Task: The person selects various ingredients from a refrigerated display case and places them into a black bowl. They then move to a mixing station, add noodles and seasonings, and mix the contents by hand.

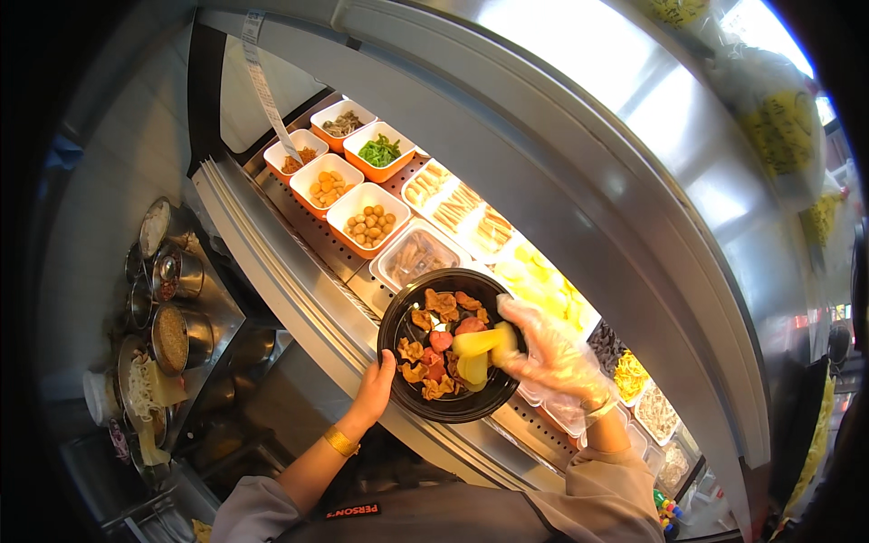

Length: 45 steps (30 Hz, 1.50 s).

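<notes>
My bare left hand [372,394] grips the near-left rim of a round black bowl [414,400], thumb over the edge. Inside the bowl lie browned, wrinkled food pieces [441,304], reddish pieces [434,356] and pale yellow slices [472,368]. At the bowl's right side is my right hand [536,346], in a clear plastic glove. Its fingertips are at a yellow slice [483,342] over the bowl; blur hides whether they pinch it. The bowl is above the front edge of a lit display case.
Orange-and-white tubs hold round balls [370,226], green vegetables [380,151] and other foods. A lidded clear container [417,254] sits behind the bowl. The case's metal frame [543,170] arches overhead. Steel pots [178,339] stand at left; filled bags [781,129] are at upper right.
</notes>
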{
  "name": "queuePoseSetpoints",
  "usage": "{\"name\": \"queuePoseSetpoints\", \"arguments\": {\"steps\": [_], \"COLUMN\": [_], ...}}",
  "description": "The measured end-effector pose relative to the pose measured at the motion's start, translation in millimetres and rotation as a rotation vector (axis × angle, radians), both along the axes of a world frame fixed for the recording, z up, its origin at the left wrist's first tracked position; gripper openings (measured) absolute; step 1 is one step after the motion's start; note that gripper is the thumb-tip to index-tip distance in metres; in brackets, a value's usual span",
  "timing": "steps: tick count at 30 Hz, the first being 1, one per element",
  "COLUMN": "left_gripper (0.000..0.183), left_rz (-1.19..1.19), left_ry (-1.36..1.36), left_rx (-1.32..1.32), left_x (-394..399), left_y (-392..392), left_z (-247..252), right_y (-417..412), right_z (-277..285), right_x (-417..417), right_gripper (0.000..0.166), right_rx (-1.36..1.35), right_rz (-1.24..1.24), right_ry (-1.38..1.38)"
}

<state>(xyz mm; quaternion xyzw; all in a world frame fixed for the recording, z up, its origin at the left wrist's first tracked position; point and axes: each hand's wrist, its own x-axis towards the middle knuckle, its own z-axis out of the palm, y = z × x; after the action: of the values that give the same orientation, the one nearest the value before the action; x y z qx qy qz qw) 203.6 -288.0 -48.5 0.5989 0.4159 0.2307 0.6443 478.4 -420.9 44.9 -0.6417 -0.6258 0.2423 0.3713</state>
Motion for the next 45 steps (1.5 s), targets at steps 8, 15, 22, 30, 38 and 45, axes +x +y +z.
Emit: {"name": "queuePoseSetpoints", "arguments": {"steps": [8,15,22,30,38,45], "left_gripper": [0.056,0.062,0.066,0.054,0.051,0.052], "left_rz": [0.134,0.282,0.374,0.364,0.363,0.309], "left_ry": [-0.082,-0.223,0.034,0.047,-0.022,0.037], "left_rx": [-0.043,-0.087,-0.073,-0.109,-0.085,-0.098], "left_x": [-71,-135,-190,-216,-174,-174], "left_y": [42,92,196,285,305,302], "left_z": [-4,47,85,50,104,94], "right_y": [92,307,531,585,605,598], "right_z": [-21,6,-17,-78,-72,-100], "right_x": [-16,-18,-30,-1,-24,-15], "right_gripper": [0.023,0.033,0.038,0.033,0.044,0.038], "right_rx": [0.181,0.171,-0.143,-0.289,-0.416,-0.200], "right_rz": [-0.292,-0.283,-0.529,-0.661,-0.529,-0.565], "right_ry": [0.580,0.052,-0.307,-0.294,-0.338,-0.281]}}
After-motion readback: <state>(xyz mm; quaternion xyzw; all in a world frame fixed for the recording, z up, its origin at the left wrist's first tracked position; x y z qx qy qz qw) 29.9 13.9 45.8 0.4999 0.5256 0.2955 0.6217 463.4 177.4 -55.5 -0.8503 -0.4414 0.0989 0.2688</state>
